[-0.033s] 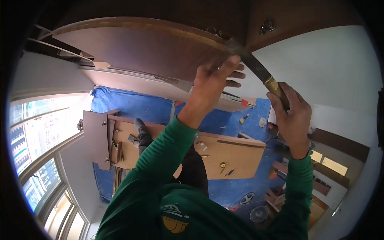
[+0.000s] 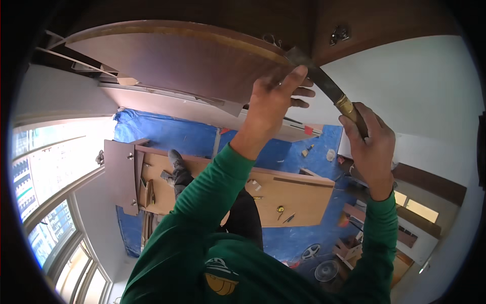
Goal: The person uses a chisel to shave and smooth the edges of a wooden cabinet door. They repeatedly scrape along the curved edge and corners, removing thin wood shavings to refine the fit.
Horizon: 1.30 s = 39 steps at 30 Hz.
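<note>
My right hand is closed round the handle of a chisel, which has a long dark blade and a brass collar. The blade slants up to the left, and its tip meets the edge of a brown wooden cabinet panel overhead. Just below the blade's tip end, my left hand is raised with its fingers apart. One of its fingertips reaches the blade; whether it presses on it I cannot tell. Part of the panel is hidden behind the left hand.
Below lies a long wooden board platform under my feet, with a tape measure and other small tools on it. Blue sheeting covers the floor. A metal hinge sits on the upper cabinet. Windows line the left; a fan stands lower right.
My left hand has shifted slightly to the right along the blade. The chisel and my right hand have hardly moved.
</note>
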Tool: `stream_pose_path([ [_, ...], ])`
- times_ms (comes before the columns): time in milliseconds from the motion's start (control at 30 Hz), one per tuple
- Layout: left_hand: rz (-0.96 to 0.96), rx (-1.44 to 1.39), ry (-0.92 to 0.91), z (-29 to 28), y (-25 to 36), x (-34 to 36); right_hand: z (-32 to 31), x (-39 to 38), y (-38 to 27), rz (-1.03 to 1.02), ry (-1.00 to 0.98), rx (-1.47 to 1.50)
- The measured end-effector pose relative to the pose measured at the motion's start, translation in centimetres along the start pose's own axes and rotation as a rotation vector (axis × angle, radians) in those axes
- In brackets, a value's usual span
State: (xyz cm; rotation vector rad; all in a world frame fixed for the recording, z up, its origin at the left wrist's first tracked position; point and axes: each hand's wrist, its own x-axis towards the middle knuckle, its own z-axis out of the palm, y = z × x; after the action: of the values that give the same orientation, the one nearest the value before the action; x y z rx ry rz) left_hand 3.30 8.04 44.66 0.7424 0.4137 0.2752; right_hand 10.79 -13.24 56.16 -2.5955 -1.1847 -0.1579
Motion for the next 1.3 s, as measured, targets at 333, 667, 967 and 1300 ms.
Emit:
stream_pose_path([
  [333,0.026,-0.179,0.080,1.5,-1.0,3.2,0.2,2.6,0.2,0.015,-0.087,-0.001],
  [667,-0.001,-0.160,0.046,1.3,-1.0,4.0,0.1,2.5,0.4,0.015,-0.112,-0.028],
  [967,-0.007,-0.192,0.104,2.0,-0.3,4.8,0.5,3.0,0.1,-0.012,-0.053,0.004],
  [1300,-0.014,-0.188,0.070,1.3,-0.3,4.0,0.4,2.2,-0.1,0.027,-0.087,-0.003],
])
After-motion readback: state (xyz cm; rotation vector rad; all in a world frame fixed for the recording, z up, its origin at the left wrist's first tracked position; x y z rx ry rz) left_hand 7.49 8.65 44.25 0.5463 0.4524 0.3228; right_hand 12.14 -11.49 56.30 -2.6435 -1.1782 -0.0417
